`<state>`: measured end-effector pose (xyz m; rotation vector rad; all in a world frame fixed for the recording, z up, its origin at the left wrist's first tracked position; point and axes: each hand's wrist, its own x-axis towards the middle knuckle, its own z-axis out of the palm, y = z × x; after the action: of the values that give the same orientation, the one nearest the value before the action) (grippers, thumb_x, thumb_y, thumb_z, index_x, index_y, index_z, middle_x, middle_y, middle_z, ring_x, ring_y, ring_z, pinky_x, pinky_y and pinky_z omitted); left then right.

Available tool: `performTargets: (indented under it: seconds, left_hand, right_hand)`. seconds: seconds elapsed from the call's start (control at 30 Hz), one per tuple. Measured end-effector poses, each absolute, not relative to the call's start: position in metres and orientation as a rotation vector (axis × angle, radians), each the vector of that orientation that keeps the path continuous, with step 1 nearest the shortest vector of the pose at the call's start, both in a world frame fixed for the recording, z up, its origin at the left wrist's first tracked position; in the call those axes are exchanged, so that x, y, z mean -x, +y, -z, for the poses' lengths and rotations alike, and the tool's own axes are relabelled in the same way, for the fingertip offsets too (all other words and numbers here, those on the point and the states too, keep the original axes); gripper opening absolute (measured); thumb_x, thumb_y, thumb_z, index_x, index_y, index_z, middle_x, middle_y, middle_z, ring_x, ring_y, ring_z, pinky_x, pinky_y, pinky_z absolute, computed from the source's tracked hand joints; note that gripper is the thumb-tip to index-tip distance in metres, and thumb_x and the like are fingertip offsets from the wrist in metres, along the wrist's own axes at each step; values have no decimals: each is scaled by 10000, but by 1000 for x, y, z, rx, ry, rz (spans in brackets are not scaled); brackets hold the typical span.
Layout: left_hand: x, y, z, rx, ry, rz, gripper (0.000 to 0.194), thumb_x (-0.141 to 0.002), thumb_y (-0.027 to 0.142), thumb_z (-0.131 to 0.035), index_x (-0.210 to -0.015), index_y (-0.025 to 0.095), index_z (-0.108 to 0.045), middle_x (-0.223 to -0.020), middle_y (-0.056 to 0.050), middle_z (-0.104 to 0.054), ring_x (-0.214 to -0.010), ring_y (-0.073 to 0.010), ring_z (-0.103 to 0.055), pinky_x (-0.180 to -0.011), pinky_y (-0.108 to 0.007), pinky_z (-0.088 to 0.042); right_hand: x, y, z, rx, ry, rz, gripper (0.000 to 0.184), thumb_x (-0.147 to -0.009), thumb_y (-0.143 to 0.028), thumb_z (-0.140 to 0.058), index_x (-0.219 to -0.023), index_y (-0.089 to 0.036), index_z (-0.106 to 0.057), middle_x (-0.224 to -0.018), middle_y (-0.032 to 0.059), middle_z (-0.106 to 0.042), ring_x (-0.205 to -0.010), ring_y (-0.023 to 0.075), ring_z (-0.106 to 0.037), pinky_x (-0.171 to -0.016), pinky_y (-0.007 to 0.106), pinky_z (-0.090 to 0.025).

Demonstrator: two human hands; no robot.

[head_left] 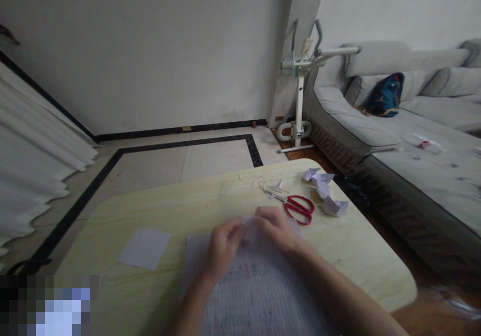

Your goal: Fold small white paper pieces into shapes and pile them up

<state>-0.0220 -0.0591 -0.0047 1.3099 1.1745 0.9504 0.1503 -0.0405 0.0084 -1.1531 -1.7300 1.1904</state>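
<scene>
My left hand (222, 248) and my right hand (277, 227) are close together over the middle of the table, fingers pinched on a small piece of white paper (248, 219). The paper is mostly hidden by the fingers and blurred, so its shape is unclear. Beneath my hands and forearms lies a large lined sheet (255, 286) with writing on it. Red-handled scissors (299, 209) lie just beyond my right hand, their blades among thin paper scraps (278, 185). Several folded paper pieces (323, 188) sit in a row to the right of them.
A square of white paper (145, 248) lies on the left of the pale wooden table (195, 208), which has rounded corners. Past the right edge stands a grey sofa (432, 120) with a blue bag (388, 95). White exercise equipment (299, 95) stands by the wall; a curtain (30, 155) hangs at left.
</scene>
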Motion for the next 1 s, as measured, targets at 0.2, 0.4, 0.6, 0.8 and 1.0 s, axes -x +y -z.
performTargets:
  seconds: [0.2, 0.4, 0.6, 0.8, 1.0]
  left_hand:
    - [21, -59, -1, -1258, 1232, -1006, 244, -826, 384, -574, -787, 152, -641, -657, 5, -614, -607, -137, -598, -541, -193, -457]
    - [21, -58, 0, -1236, 1233, -1023, 265, -818, 388, -583, -868, 135, -643, -747, -28, -665, -689, -161, -616, -610, -219, -467]
    - [20, -58, 0, -1213, 1240, -1061, 238, -797, 374, -604, -802, 141, -654, -684, -16, -655, -625, -152, -597, -554, -207, -444]
    - [21, -55, 2, -1181, 1292, -1140, 256, -776, 387, -627, -813, 134, -652, -714, -34, -668, -655, -159, -614, -576, -216, -464]
    - [19, -55, 3, -1103, 1180, -1077, 310, -790, 386, -617, -963, 129, -608, -787, -65, -703, -681, -176, -653, -610, -248, -496]
  right_hand:
    - [-148, -40, -10, 1205, -1777, -1103, 389, -909, -401, -439, -600, -165, -459, -570, -29, -416, -560, 101, -399, -502, 220, -288]
    - [-145, -40, -8, 1237, -1755, -1077, 400, -915, -411, -430, -598, -168, -457, -562, -31, -415, -552, 102, -404, -504, 222, -295]
    - [-147, -39, -6, 1185, -1750, -1216, 403, -889, -480, -462, -644, -163, -502, -587, -28, -440, -560, 104, -412, -503, 216, -315]
    - [-148, -40, -6, 1158, -1710, -1303, 432, -865, -539, -481, -655, -163, -516, -604, -15, -473, -579, 111, -437, -497, 211, -328]
    - [-148, -37, -9, 1210, -1605, -1224, 421, -876, -502, -485, -626, -164, -513, -607, -4, -501, -588, 117, -455, -523, 220, -357]
